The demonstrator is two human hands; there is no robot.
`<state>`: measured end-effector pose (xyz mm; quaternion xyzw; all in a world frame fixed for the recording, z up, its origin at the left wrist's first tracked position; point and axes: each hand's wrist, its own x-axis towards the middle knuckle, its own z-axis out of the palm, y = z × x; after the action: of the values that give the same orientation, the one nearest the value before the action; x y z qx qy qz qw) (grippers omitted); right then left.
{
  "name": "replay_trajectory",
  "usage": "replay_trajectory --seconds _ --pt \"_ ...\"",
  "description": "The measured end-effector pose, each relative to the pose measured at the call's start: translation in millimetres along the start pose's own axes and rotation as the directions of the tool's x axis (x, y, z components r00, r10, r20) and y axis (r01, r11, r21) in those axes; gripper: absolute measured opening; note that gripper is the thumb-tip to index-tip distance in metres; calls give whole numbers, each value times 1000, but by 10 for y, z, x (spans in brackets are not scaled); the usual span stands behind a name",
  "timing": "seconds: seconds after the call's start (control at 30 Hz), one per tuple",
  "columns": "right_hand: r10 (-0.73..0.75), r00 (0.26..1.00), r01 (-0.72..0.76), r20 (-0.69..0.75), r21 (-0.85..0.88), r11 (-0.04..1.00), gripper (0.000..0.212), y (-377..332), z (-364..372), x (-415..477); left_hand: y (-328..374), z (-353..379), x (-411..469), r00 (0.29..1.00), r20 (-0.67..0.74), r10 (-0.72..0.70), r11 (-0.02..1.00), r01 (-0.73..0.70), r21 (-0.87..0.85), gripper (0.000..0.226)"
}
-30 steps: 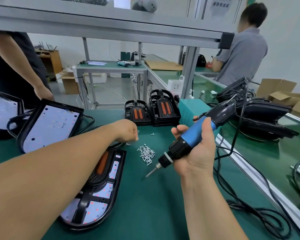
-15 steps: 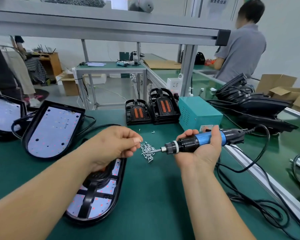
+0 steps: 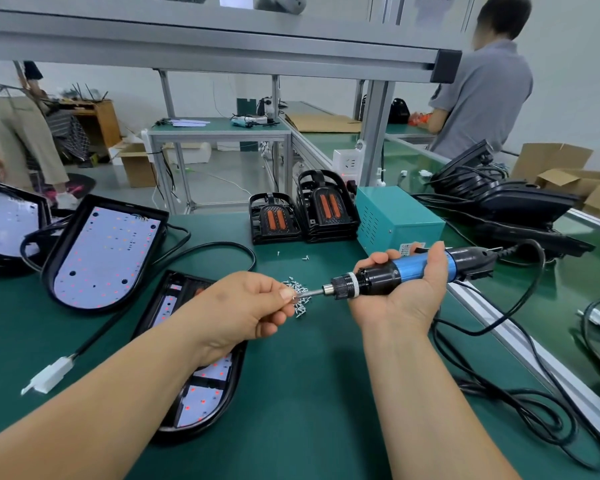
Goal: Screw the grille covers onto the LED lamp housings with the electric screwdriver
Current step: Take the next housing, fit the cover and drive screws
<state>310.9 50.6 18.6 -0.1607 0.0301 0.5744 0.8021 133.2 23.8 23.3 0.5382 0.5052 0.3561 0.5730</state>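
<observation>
Fingers of our left hand now pinch a screw to the tip of the electric screwdriver. Our right hand grips it, swung level. Once loaded, we drive into the lamp housing on the tabletop.

I look down on a bench topped with a green mat, with an aluminium rail along its right edge. A grey beam crosses overhead, carried by a post at the bench's far side, and a white socket sits just beside the post. Beyond, a smaller green-topped table stands on a grey floor. At far left a wooden desk sits by the white wall, with a cardboard box near it. More boxes pile at the right. A person in a grey shirt stands at the far bench, back to me. The light is even.
</observation>
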Motion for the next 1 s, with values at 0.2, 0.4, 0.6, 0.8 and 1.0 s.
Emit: replay_trajectory --seconds 0.2,0.4,0.6,0.8,1.0 --pt "-10 1000 10 10 -6 1000 23 2 -3 -3 -8 22 -3 999 -26 -41 996 38 -74 18" --pt "-25 1000 25 16 -6 1000 23 9 1 -7 -12 46 8 995 -57 -81 988 72 -137 22" --pt "-45 998 46 39 -21 999 22 -2 15 -30 -49 71 31 991 -103 -81 994 72 -84 25" --pt "-97 987 109 125 -93 990 27 20 41 -75 -63 115 45 984 -134 -120 989 107 -104 29" --pt "-148 885 265 442 -217 940 20 26 157 -232 37 89 66 959 -153 -240 918 173 -357 22"
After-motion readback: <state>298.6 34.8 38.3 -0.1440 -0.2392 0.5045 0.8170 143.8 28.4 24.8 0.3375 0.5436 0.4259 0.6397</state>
